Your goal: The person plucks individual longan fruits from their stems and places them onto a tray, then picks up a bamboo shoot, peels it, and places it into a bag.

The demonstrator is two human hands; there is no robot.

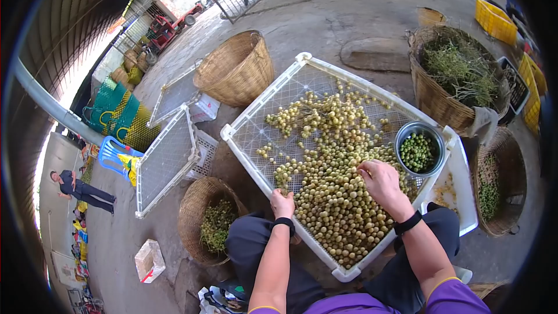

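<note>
over pale fruit (343,212), right hand (382,182) half-curled

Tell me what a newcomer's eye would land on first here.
Probably the heap of small, round, yellowish-tan fruits spread over the white mesh tray in the middle, with the right hand over them and the left hand at the tray's near left edge. Next, perhaps, the metal bowl of greener fruits at the tray's right side, then the large wicker basket heaped with green stems beyond it.
</note>
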